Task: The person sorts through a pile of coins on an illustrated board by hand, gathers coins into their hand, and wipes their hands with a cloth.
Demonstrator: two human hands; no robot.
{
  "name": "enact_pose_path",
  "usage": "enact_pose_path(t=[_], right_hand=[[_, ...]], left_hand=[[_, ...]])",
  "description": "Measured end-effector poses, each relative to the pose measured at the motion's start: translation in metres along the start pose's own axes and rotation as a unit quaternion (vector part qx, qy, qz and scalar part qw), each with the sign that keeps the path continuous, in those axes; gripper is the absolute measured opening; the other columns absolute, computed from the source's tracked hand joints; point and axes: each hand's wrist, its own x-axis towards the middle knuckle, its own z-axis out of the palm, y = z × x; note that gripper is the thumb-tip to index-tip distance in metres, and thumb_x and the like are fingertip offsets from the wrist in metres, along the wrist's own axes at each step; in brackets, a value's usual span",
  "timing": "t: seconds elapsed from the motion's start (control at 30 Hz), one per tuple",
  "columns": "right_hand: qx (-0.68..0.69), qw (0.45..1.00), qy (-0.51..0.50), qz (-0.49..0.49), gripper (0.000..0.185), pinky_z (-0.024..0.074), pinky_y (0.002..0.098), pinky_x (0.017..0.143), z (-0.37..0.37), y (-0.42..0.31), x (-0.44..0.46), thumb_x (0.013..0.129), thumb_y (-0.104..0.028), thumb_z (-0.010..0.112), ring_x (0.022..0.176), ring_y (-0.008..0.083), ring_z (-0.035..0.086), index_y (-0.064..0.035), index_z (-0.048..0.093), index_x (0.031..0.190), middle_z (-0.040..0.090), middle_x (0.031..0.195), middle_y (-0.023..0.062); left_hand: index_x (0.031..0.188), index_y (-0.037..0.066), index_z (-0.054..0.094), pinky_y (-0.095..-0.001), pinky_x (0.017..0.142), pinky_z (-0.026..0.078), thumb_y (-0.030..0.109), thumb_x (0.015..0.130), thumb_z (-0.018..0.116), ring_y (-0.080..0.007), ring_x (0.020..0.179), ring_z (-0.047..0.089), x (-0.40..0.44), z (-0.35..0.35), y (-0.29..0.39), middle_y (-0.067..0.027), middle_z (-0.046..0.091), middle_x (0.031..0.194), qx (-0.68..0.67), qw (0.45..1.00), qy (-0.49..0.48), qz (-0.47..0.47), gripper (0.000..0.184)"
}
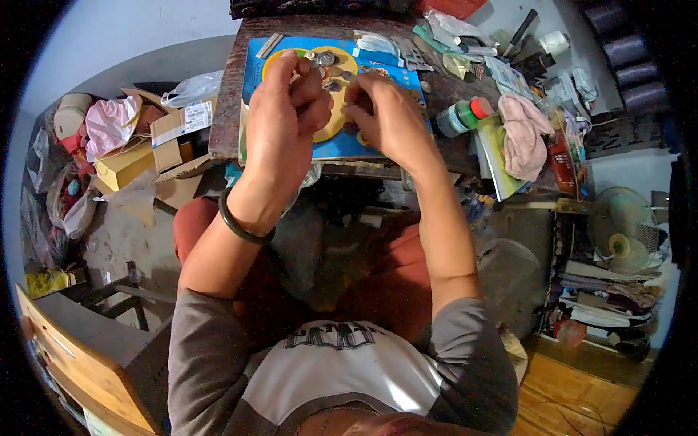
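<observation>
Both hands are over a blue and yellow printed sheet [336, 149] on the dark wooden table. Several coins [326, 59] lie on its yellow part, just beyond and between the hands. My left hand [289, 105] is raised at the left with its fingers curled inward; what they hold, if anything, is hidden. My right hand [382, 115] hovers at the right, thumb and fingertips brought together near the coins. Any small thing between those fingertips is too small to make out. A dark bangle [243, 224] circles the left wrist.
Right of the sheet stand a green bottle with a red cap [465, 116] and a pink cloth [523, 136]. Plastic packets [378, 46] lie at the sheet's far edge. An open cardboard box [182, 138] is left of the table, and a fan [622, 231] is at the right.
</observation>
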Motion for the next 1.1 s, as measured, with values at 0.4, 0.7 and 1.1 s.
enact_pose_path(t=[0.4,0.7,1.1], right_hand=[[0.147,0.982,0.115,0.006,0.017,0.0485,0.028,0.061,-0.014,-0.022,0.0,0.093,-0.017,0.056,0.068,0.0153,0.063,-0.0024,0.065,0.094,0.068,0.077,0.0083],[0.191,0.968,0.163,0.004,0.017,0.0412,0.0221,0.052,-0.018,-0.018,0.002,0.094,-0.015,0.057,0.058,0.0054,0.05,-0.0018,0.067,0.099,0.058,0.066,0.0012],[-0.109,0.993,0.001,-0.032,0.017,0.0463,0.0398,0.08,-0.007,0.021,0.0,0.084,-0.012,0.064,0.094,0.033,0.056,-0.005,0.068,0.099,0.056,0.093,0.0137]], left_hand=[[0.092,0.01,0.054,-0.0232,0.067,0.041,0.033,0.097,0.045,-0.0109,0.069,0.049,-0.009,0.007,-0.033,-0.0006,0.054,0.079,-0.051,0.992,0.012,-0.118,0.025],[0.099,0.011,0.053,-0.0185,0.047,0.031,0.028,0.1,0.039,-0.0057,0.051,0.035,-0.002,-0.017,-0.04,0.0045,0.052,0.073,-0.136,0.968,-0.106,-0.18,0.022],[0.105,0.006,0.053,-0.0211,0.05,0.027,0.018,0.095,0.044,-0.0061,0.052,0.03,-0.002,0.001,-0.015,0.0017,0.046,0.075,-0.055,0.99,0.033,-0.126,0.018]])
